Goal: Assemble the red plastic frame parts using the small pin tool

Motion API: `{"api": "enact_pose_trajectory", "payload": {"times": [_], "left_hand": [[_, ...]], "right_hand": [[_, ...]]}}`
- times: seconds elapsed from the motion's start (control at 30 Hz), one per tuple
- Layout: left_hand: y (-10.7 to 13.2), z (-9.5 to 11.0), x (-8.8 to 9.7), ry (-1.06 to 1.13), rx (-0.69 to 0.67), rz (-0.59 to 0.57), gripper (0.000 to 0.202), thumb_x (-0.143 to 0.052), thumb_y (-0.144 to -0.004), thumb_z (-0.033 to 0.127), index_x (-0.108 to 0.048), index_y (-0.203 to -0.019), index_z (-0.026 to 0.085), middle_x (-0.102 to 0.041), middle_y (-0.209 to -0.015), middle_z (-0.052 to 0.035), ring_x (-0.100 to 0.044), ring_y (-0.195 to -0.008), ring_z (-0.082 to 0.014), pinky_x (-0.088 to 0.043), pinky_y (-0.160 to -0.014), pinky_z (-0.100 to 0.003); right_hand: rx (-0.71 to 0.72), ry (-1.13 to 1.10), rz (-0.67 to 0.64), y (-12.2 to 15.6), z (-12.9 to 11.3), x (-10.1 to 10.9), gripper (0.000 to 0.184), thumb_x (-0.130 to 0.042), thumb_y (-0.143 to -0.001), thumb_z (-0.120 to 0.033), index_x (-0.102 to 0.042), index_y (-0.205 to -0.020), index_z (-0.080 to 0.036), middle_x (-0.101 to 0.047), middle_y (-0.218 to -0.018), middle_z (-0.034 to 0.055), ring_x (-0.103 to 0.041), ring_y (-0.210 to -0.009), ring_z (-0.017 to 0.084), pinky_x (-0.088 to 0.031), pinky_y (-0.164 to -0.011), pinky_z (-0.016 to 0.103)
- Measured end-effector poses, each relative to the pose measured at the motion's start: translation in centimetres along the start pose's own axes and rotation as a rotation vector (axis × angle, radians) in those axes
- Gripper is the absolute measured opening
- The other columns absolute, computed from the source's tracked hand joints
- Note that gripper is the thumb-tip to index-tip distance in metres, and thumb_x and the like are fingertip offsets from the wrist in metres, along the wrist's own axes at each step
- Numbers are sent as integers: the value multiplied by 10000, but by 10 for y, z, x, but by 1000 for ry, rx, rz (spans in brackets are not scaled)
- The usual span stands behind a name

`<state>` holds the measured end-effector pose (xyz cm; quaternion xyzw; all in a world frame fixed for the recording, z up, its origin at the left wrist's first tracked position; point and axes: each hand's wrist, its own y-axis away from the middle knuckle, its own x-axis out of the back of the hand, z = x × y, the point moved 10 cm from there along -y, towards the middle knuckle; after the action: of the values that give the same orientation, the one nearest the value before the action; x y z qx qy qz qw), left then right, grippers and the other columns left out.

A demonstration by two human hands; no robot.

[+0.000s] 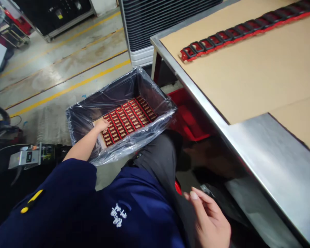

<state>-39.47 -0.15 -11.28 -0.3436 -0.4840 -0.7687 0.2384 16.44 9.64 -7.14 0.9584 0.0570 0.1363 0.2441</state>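
Observation:
Inside a dark bin lined with clear plastic [108, 159], several red strips with black rectangular frames [129, 117] lie side by side on brown sheet material. My left hand [101, 125] reaches into the bin, its fingers curled on the upper end of the leftmost red strip. Part of that grip is hidden by the hand itself. Low on the right, beside my leg and the table edge, my right hand [210, 218] has its thumb and fingers drawn together; nothing shows between them.
A metal-edged table [196, 88] covered with brown board stands at right. On it lies a long red strip with black frames [229, 34]. A red crate [193, 120] sits under the table. Black stacked trays [167, 20] stand behind the bin. At left is a small device [28, 157].

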Motion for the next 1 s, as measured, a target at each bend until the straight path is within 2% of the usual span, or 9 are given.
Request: {"api": "enact_pose_trajectory", "payload": {"times": [0.1, 0.17, 0.23, 0.33, 0.43, 0.5, 0.6, 0.83, 1.0], "left_hand": [[32, 63, 3, 362, -142, -8, 314, -564, -1004, 382, -597, -1203, 141, -674, -972, -48, -654, -763, -134, -584, -692, -294], [70, 115, -16, 550, -268, -91, 290, -561, -950, 376, -582, -1160, 176, -640, -822, 5, -600, -634, -100, -537, -604, -242], [121, 170, -58, 723, -381, -260, 328, -627, -851, 431, -590, -1082, 201, -608, -717, 34, -577, -571, -100, -517, -561, -237], [222, 243, -159, 1241, -300, -944, 372, -779, -704, 361, -600, -986, 198, -581, -611, 60, -621, -571, -125, -562, -637, -289], [293, 266, -231, 1250, -94, -1242, 350, -828, -701, 317, -616, -949, 190, -623, -601, 54, -676, -611, -149, -600, -730, -342], [315, 269, -254, 1174, -50, -1300, 332, -848, -717, 337, -637, -918, 179, -685, -655, 18, -706, -650, -167, -594, -719, -331], [317, 270, -259, 1093, -94, -1258, 302, -849, -746, 358, -671, -884, 157, -767, -817, -42, -732, -731, -168, -584, -722, -294], [293, 262, -230, 982, -357, -1029, 298, -698, -801, 353, -744, -1017, 154, -795, -1032, -98, -727, -883, -196, -574, -775, -306], [293, 259, -208, 718, -697, -895, 245, -644, -917, 369, -792, -969, 181, -787, -1098, -90, -718, -964, -217, -556, -896, -344]], "right_hand": [[51, 12, -84, 3, -4, -11, 452, -820, -800, -537, -792, -1018, -143, -751, -723, 63, -697, -627, 195, -569, -582, 290], [112, 1, -150, 8, -16, -26, 399, -795, -825, -515, -793, -1000, -155, -733, -687, 44, -681, -607, 182, -570, -604, 299], [204, -32, -244, 17, -36, -45, 347, -789, -834, -453, -776, -1044, -178, -726, -687, 20, -681, -634, 173, -584, -671, 313], [279, -160, -305, 30, -62, -60, 336, -802, -813, -382, -731, -1084, -197, -750, -762, 19, -689, -672, 167, -589, -687, 306], [336, -202, -108, 36, -74, -37, 201, -812, -786, -354, -697, -844, -200, -700, -683, -2, -626, -596, 145, -549, -600, 270], [380, -164, 5, 42, -77, -18, 216, -809, -783, -339, -654, -719, -204, -647, -603, -23, -573, -540, 130, -518, -562, 259], [425, -113, 99, 52, -77, 4, 208, -793, -813, -318, -659, -699, -207, -611, -551, -42, -549, -497, 120, -516, -561, 262], [636, -51, 256, 70, -82, 32, 161, -788, -845, -230, -690, -718, -228, -669, -606, -8, -606, -521, 141, -513, -542, 289], [701, -24, 278, 74, -82, 35, 138, -806, -842, -249, -723, -732, -243, -693, -614, 6, -633, -537, 163, -544, -540, 315]]}}
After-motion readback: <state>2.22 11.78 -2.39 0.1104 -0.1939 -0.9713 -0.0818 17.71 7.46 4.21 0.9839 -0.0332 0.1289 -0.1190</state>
